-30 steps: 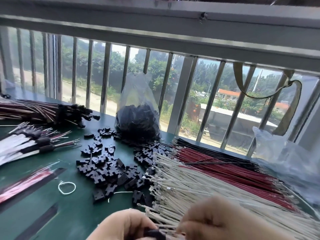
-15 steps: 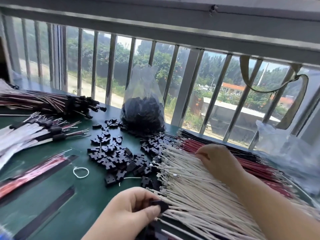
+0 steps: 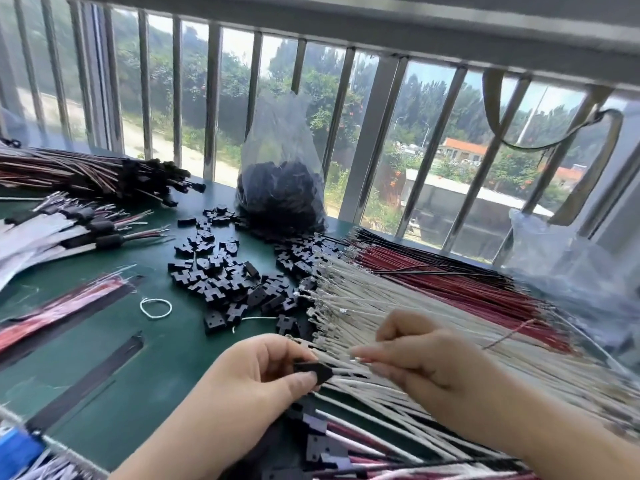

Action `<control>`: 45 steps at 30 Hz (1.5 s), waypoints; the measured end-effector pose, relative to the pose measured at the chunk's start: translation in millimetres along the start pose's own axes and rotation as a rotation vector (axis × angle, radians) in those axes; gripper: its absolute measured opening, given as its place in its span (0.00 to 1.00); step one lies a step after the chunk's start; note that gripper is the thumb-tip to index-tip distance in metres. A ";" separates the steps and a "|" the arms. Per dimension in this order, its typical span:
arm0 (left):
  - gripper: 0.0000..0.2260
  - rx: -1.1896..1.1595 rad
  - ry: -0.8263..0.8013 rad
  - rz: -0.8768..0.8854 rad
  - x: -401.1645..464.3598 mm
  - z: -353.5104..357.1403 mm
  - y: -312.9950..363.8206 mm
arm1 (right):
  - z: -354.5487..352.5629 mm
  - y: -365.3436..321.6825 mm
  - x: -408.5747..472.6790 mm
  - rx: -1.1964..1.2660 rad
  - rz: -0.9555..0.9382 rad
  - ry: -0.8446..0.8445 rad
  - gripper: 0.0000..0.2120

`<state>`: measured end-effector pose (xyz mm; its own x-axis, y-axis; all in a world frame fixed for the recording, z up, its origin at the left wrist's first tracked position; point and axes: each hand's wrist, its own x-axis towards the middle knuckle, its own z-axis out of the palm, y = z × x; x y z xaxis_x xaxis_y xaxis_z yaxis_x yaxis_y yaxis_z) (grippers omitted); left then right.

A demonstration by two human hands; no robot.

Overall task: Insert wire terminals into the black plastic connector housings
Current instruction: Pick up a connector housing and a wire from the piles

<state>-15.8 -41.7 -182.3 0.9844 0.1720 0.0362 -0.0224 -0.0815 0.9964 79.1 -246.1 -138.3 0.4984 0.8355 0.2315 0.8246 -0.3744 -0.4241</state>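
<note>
My left hand [image 3: 258, 377] pinches a small black connector housing [image 3: 314, 371] between thumb and fingers, low in the middle. My right hand [image 3: 420, 363] sits just right of it, fingers curled, pinching a thin wire whose metal tip [image 3: 356, 358] lies a short gap from the housing. A red wire [image 3: 512, 332] trails off behind that hand. Both hands hover over the spread of white wires [image 3: 398, 299]. Red wires [image 3: 450, 275] and black wires lie beyond them. Loose black housings [image 3: 221, 275] are scattered on the green table [image 3: 104, 341].
A clear bag of black housings [image 3: 282, 188] stands by the window bars. Finished wire bundles [image 3: 86, 174] and white cables [image 3: 52, 233] lie at the left. A white loop of string [image 3: 156, 307] lies on the table. Crumpled clear plastic [image 3: 571, 268] sits at the right. Assembled pieces [image 3: 325, 441] lie below my hands.
My right hand drew back from the far red wires toward me with a wire pinched, ending beside the housing. My left hand stayed low, still holding the housing.
</note>
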 end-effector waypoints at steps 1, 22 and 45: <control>0.10 0.023 -0.010 0.009 -0.5 0.5 0.0 | 2.9 -2.2 2.7 -0.031 -0.029 -0.025 0.13; 0.09 -0.167 -0.052 -0.006 -3.1 -0.8 1.9 | 9.2 -6.8 -1.8 0.031 0.010 0.205 0.04; 0.09 -0.203 -0.096 -0.029 -6.5 -0.5 7.1 | 25.3 -15.2 1.3 0.094 0.070 0.211 0.02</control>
<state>-22.5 -42.9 -175.5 0.9970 0.0766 0.0092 -0.0187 0.1234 0.9922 60.5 -229.2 -153.8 0.6066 0.7027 0.3719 0.7624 -0.3815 -0.5227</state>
